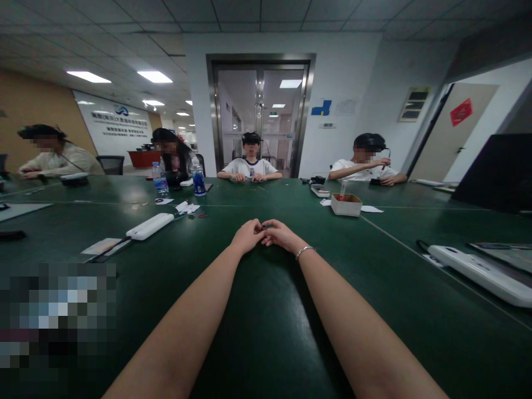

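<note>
Over the dark green table (257,310), my two arms stretch forward and the hands meet near the middle. My left hand (247,236) is closed, its thumb and fingertips pinched together. Touching it from the right is my right hand (283,235), also closed with curled fingers. A tiny dark spot shows between the fingertips, too small to name. The fingers hide most of whatever is there. On my right wrist sits a silver bracelet (305,252).
A white power strip (150,226) lies to the left, another white power strip (482,271) to the right. Two water bottles (199,180) and a small cardboard box (346,206) stand farther back. Several people wearing headgear sit along the far side.
</note>
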